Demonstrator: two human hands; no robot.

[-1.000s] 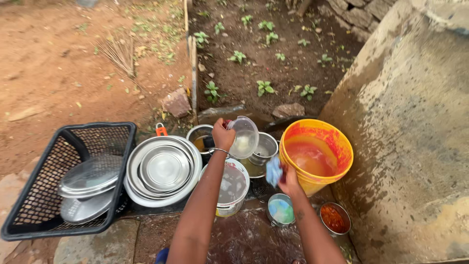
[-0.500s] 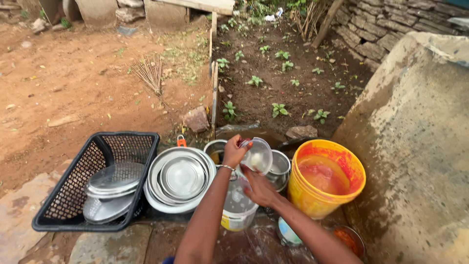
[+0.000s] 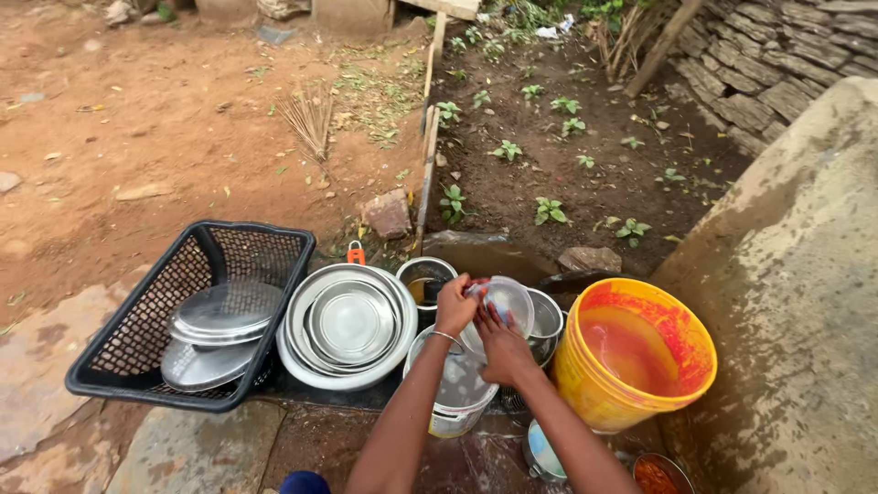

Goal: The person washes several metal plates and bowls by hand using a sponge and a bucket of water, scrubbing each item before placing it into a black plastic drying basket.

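Seen from above, a person's two bare arms reach up from the bottom edge toward the centre of the frame. The left hand point(image 3: 455, 309), a thin bangle at its wrist, grips the rim of a small clear plastic bowl point(image 3: 508, 302), held tilted. The right hand point(image 3: 501, 349) presses against the bowl from below, its fingers curled onto the bowl's surface. Hands and bowl hang just above a white plastic bucket point(image 3: 446, 410) and touch or overlap a steel pot point(image 3: 547, 317) behind them; contact cannot be told.

To the right stands a yellow bucket point(image 3: 594, 389) stained orange-red inside and holding reddish water. Left of centre lies a stack of nested steel basins and plates point(image 3: 347, 327). At far left a black mesh basket point(image 3: 128, 361) holds steel lids. At the bottom edge sit a small metal cup point(image 3: 541, 456) and a tin of red sauce point(image 3: 657, 476). Red earth fills the upper left; a seedling bed point(image 3: 549, 165) fills the upper middle; a rough concrete wall point(image 3: 805, 302) rises at right.
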